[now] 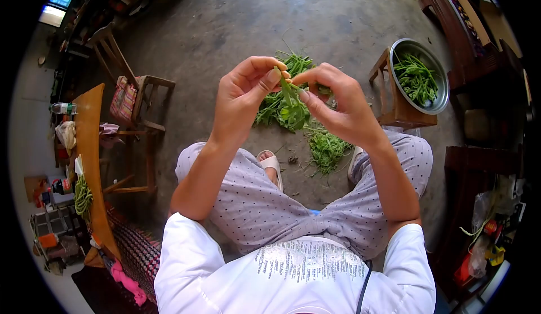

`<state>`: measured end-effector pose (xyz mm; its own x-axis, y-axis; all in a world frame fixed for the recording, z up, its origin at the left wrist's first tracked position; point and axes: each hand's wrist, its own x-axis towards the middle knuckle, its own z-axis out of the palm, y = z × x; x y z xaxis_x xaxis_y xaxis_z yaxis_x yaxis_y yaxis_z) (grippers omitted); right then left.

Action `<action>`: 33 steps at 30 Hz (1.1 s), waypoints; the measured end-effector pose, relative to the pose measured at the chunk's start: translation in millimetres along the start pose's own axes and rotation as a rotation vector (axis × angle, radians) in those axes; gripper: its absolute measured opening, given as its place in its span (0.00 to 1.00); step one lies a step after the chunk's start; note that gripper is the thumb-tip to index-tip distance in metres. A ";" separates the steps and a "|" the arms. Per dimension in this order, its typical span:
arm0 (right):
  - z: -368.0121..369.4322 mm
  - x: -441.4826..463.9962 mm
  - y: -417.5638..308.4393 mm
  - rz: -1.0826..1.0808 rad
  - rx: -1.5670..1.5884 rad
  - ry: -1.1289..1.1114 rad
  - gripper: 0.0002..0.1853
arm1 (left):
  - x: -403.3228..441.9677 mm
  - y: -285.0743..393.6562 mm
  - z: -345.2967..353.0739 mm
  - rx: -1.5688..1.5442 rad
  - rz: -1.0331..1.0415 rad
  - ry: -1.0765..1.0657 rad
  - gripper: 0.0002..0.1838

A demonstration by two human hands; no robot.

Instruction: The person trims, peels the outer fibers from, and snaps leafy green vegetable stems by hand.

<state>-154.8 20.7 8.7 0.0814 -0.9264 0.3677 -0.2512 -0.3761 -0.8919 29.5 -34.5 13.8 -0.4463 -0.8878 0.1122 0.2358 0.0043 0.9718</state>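
My left hand (246, 93) pinches the upper end of a leafy green stem (292, 106) between thumb and fingers, held up in front of my knees. My right hand (341, 106) grips the same stem from the other side with thumb and forefinger, its other fingers curled. The leaves hang below my fingertips. Behind and beneath them, a pile of leafy greens (269, 111) lies on the floor, partly hidden by my hands. A looser heap of leaves and thin stems (328, 151) lies nearer my feet.
To the right, a metal basin (444, 91) with green stems (416, 77) sits on a wooden stool (403, 119). A wooden chair (147, 83) and a table (90, 145) bearing a bundle of long green beans (83, 195) stand at left. Dark furniture (479, 66) lines the right.
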 end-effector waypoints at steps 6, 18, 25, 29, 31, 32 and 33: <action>-1.3 -0.9 -13.3 0.007 -0.086 0.046 0.05 | -0.7 -0.3 3.7 0.132 0.198 -0.043 0.08; -0.2 -3.2 -21.1 -0.086 -0.191 0.203 0.05 | -4.0 -5.4 13.3 0.247 0.193 -0.038 0.09; 0.2 -0.3 -15.7 -0.154 -0.253 0.202 0.07 | -0.6 -7.4 8.4 0.052 -0.058 -0.069 0.12; -6.0 -0.2 -7.1 -0.123 -0.259 0.208 0.10 | -3.5 -5.1 19.3 0.129 -0.033 -0.039 0.12; -6.1 -0.1 -7.4 -0.124 -0.271 0.198 0.10 | -3.9 -10.9 19.6 0.205 0.006 -0.024 0.10; -5.9 0.1 -8.6 -0.106 -0.234 0.202 0.11 | -4.4 -12.6 19.0 0.283 0.044 -0.010 0.09; -5.8 0.4 -9.4 -0.087 -0.199 0.207 0.11 | -5.0 -11.0 19.5 0.283 0.044 -0.008 0.09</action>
<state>-158.0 24.0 18.8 -0.0823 -0.8593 0.5048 -0.4377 -0.4239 -0.7929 12.3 -21.2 6.6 -0.4477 -0.8805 0.1561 0.0051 0.1721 0.9851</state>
